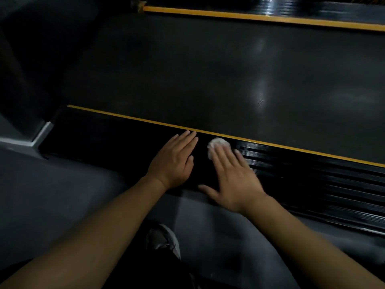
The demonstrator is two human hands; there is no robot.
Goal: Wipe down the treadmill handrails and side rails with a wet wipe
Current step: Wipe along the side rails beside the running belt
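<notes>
View from a head-worn camera, looking down in dim light. Nearest, at the bottom, a grey shoe (164,240) stands on a grey floor (62,195), and two bare forearms reach forward from the lower corners.

Both hands lie palm down on the treadmill's near side rail (116,134), a black strip with raised ribs to the right. The left hand (174,161) rests flat, its fingers straight and held together, holding nothing. The right hand (233,180), slightly blurred, has fingers straight and a little spread and the thumb out to the side. Its fingertips press a crumpled white wet wipe (217,143) onto the rail just short of a yellow edge stripe (270,146).

The wipe looks light, soft and limp. It would likely bunch or slip, so flat pressure from above suits it better than a pinch, and the ribs may snag it.

Left of the hands, a pale corner bracket (41,134) stands at the rail's end. Beyond the stripe lies the wide dark running belt (208,69). Farthest away, the far side rail (291,7) carries its own yellow stripe. No handrail is in view.
</notes>
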